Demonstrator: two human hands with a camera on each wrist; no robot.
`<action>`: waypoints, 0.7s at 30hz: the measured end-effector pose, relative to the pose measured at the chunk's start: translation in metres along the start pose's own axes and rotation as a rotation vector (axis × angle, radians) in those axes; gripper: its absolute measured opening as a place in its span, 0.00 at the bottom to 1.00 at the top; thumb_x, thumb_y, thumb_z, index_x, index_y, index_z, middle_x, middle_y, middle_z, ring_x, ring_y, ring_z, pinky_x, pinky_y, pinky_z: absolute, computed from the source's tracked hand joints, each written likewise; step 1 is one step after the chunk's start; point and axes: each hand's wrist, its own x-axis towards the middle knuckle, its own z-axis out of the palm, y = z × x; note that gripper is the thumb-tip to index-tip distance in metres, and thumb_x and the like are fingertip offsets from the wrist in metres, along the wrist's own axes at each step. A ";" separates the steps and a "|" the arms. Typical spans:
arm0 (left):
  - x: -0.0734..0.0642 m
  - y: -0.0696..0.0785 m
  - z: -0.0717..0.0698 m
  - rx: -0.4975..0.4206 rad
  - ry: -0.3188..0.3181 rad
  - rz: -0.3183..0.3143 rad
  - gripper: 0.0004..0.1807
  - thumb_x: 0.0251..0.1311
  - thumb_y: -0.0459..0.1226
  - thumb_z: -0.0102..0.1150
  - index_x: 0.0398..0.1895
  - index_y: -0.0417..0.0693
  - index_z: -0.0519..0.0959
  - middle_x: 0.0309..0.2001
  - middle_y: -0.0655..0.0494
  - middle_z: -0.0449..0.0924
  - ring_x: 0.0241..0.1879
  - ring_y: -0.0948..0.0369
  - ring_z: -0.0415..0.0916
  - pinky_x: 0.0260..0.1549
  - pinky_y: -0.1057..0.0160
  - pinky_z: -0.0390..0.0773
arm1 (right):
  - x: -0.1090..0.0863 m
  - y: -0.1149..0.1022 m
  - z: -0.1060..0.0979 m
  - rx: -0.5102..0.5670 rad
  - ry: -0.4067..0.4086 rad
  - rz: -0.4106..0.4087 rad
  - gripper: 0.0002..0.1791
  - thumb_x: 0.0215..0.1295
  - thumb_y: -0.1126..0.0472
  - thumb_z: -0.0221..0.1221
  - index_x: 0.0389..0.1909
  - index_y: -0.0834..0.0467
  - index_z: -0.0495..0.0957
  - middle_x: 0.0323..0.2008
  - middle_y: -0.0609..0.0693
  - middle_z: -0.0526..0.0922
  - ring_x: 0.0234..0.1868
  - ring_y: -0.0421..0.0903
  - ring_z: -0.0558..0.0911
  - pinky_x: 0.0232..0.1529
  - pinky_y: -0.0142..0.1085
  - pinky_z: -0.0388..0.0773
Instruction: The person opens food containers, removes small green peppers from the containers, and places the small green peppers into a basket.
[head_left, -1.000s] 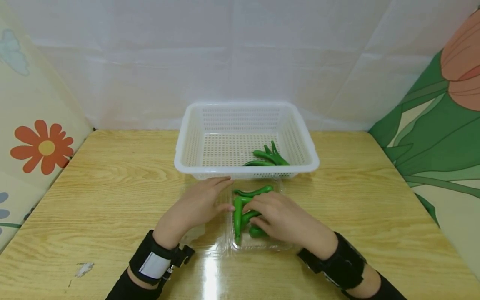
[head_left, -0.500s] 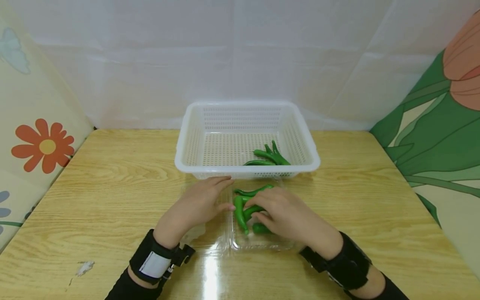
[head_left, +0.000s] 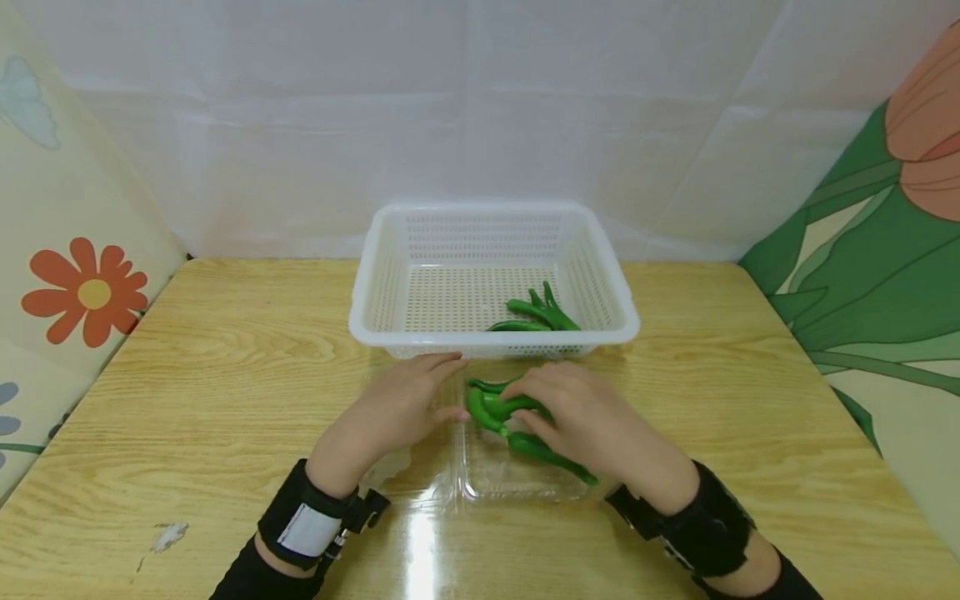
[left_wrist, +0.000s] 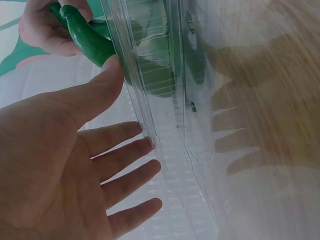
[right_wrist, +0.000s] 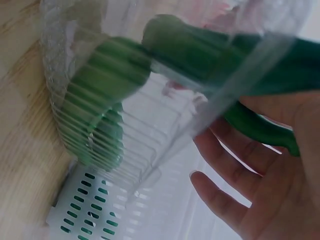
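Observation:
Several green chili peppers lie in a clear plastic clamshell box in the middle of the table in the head view. My right hand is over the box, its thumb and fingers pinching a chili pepper. Another curved pepper sits left of those fingertips, and one lies slanted below them toward the box's right side. My left hand has its fingers spread along the box's left side. In the left wrist view its thumb touches the clear plastic edge.
A white perforated basket stands behind the box, with several green peppers in its front right corner. A white sheet hangs behind the wooden table. Floral panels flank both sides.
My right hand has shifted slightly right and up, pinching a pepper. The curved pepper has turned, its lower end moving up and right; the lower pepper now shows more fully. My left hand stays put.

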 end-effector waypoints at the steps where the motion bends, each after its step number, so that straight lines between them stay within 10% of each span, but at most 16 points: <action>1: 0.000 0.000 0.000 0.001 0.002 0.003 0.40 0.59 0.53 0.66 0.71 0.44 0.68 0.71 0.49 0.66 0.69 0.50 0.64 0.68 0.51 0.65 | 0.000 0.000 -0.001 -0.003 0.003 0.006 0.15 0.56 0.59 0.72 0.45 0.54 0.84 0.39 0.44 0.85 0.41 0.42 0.82 0.46 0.39 0.82; 21: 0.000 0.001 0.001 -0.015 -0.008 -0.008 0.40 0.60 0.53 0.66 0.71 0.43 0.68 0.71 0.48 0.65 0.69 0.49 0.64 0.68 0.50 0.64 | 0.001 0.004 -0.007 -0.043 0.102 0.032 0.15 0.57 0.61 0.72 0.45 0.56 0.84 0.41 0.48 0.86 0.44 0.47 0.84 0.49 0.43 0.82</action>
